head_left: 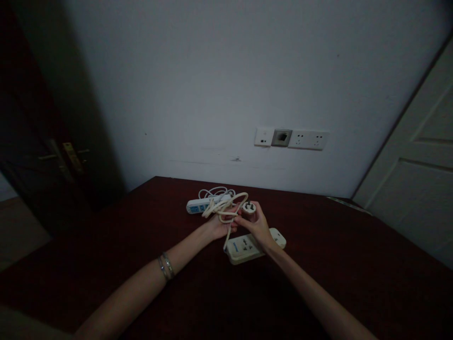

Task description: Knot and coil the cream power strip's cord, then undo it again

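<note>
A cream power strip (244, 248) lies on the dark red table (336, 264), right under my hands. Its cream cord (226, 208) is looped in a loose bundle that my left hand (218, 225) grips from below. My right hand (257, 225) is closed on the plug (248, 208) at the cord's end, pins pointing up. Behind the bundle lies a second, white and blue power strip (198, 206) with its own white cord (215, 192) coiled beside it. Metal bangles (166, 266) sit on my left wrist.
A row of wall sockets (292, 139) is set in the white wall above the table's far edge. A dark door with a brass handle (63, 158) stands at the left. A white door (417, 174) stands at the right.
</note>
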Available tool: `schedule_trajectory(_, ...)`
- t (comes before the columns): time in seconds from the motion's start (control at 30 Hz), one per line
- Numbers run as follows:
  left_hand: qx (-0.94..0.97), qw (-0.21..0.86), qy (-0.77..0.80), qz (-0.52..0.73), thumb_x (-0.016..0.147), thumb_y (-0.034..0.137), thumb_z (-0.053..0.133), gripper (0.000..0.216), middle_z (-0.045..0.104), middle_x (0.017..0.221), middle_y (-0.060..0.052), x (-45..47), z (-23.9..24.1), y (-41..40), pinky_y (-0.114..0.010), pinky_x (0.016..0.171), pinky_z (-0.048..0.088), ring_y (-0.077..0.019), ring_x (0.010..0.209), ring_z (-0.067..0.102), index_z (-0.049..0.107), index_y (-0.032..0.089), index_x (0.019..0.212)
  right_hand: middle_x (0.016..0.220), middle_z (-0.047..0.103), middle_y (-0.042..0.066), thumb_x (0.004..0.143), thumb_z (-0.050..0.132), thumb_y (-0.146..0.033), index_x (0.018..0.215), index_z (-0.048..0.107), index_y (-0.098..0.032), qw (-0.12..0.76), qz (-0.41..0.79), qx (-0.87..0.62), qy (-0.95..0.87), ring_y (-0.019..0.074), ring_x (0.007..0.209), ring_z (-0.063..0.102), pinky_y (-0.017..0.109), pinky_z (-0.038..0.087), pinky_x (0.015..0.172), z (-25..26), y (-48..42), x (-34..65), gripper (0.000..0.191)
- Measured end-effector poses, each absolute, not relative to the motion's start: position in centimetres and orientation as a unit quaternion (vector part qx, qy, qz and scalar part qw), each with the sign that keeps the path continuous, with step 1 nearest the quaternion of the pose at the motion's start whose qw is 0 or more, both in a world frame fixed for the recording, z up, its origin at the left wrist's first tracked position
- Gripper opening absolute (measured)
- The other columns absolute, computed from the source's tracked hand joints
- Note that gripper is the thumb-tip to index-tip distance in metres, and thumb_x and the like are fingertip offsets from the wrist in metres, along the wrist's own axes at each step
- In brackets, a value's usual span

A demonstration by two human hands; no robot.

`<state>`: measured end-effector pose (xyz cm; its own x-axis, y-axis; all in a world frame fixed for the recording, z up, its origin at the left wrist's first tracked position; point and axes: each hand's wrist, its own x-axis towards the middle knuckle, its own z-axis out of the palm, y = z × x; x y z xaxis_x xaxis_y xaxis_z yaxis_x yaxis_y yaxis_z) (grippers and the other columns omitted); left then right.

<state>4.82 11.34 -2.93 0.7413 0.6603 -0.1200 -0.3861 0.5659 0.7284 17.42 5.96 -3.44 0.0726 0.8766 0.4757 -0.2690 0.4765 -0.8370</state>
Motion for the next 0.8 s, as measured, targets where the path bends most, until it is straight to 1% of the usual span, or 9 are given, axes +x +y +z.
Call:
schedule_trajectory(0.1,0.349,0.866,0.217,0.286,0.080,0.025,0.056,0.014,0.058,0.058,-0.002,4.9,-2.9,11.2,-0.025,0.050,0.044,-0.0125,0.049,0.054,0.061,0.011,0.077,0.082,0.060,-0.003,0.057,0.077,-0.020,0.090,0.047,-0.023,0.679,0.427,-0.298,-0.517,0.0129,0.077,0.059,0.027,0.049,0.074,-3.6,6.1,17.7,0.045)
schedule_trajectory(0.17,0.346,0.867,0.224,0.280,0.080,0.024,0.056,0.014,0.062,0.063,-0.003,4.9,-3.0,11.3,-0.030,0.059,0.047,-0.0153,0.056,0.058,0.062,0.012,0.084,0.083,0.060,-0.003,0.059,0.076,-0.021,0.090,0.047,-0.023,0.683,0.421,-0.311,-0.509,0.0130,0.077,0.059,0.028,0.049,0.073,-3.9,6.2,17.9,0.042)
schedule_trajectory(0.27,0.350,0.866,0.221,0.281,0.078,0.026,0.057,0.019,0.064,0.069,-0.005,5.0,-3.4,11.7,-0.036,0.071,0.046,-0.0174,0.063,0.060,0.062,0.012,0.091,0.081,0.061,-0.002,0.063,0.074,-0.024,0.087,0.048,-0.021,0.691,0.390,-0.336,-0.507,0.0131,0.076,0.058,0.028,0.047,0.073,-4.3,6.4,18.0,0.036)
schedule_trajectory(0.33,0.363,0.868,0.220,0.257,0.077,0.029,0.058,0.023,0.064,0.069,-0.007,5.0,-3.7,11.9,-0.037,0.077,0.044,-0.0183,0.065,0.061,0.062,0.010,0.089,0.080,0.061,-0.002,0.063,0.074,-0.026,0.084,0.049,-0.020,0.695,0.368,-0.352,-0.507,0.0132,0.075,0.058,0.027,0.046,0.072,-4.6,6.5,18.0,0.033)
schedule_trajectory(0.47,0.414,0.873,0.204,0.154,0.077,0.042,0.057,0.037,0.065,0.073,-0.012,4.7,-4.1,12.3,-0.036,0.082,0.041,-0.0202,0.072,0.061,0.062,0.007,0.083,0.074,0.060,-0.002,0.063,0.074,-0.028,0.079,0.049,-0.019,0.711,0.335,-0.380,-0.488,0.0125,0.069,0.056,0.025,0.045,0.066,-4.7,6.4,17.7,0.031)
schedule_trajectory(0.57,0.433,0.877,0.178,0.107,0.075,0.050,0.057,0.046,0.065,0.076,-0.014,4.6,-4.3,12.4,-0.034,0.082,0.041,-0.0209,0.076,0.061,0.062,0.005,0.082,0.069,0.058,-0.003,0.064,0.073,-0.031,0.075,0.048,-0.018,0.724,0.314,-0.395,-0.470,0.0116,0.065,0.054,0.024,0.044,0.061,-4.7,6.2,17.4,0.030)
schedule_trajectory(0.7,0.427,0.887,0.150,0.094,0.078,0.050,0.054,0.045,0.066,0.079,-0.014,4.1,-4.4,12.6,-0.035,0.083,0.041,-0.0213,0.077,0.063,0.061,0.006,0.087,0.069,0.057,-0.002,0.065,0.071,-0.035,0.076,0.048,-0.018,0.732,0.291,-0.407,-0.464,0.0116,0.064,0.053,0.024,0.044,0.060,-4.7,6.1,17.4,0.031)
schedule_trajectory(0.8,0.433,0.883,0.138,0.118,0.081,0.040,0.053,0.038,0.067,0.088,-0.015,3.3,-4.4,12.6,-0.035,0.086,0.041,-0.0215,0.084,0.063,0.060,0.006,0.096,0.070,0.057,-0.002,0.066,0.070,-0.038,0.078,0.047,-0.019,0.736,0.254,-0.434,-0.454,0.0119,0.063,0.053,0.025,0.044,0.059,-4.8,6.4,18.0,0.032)
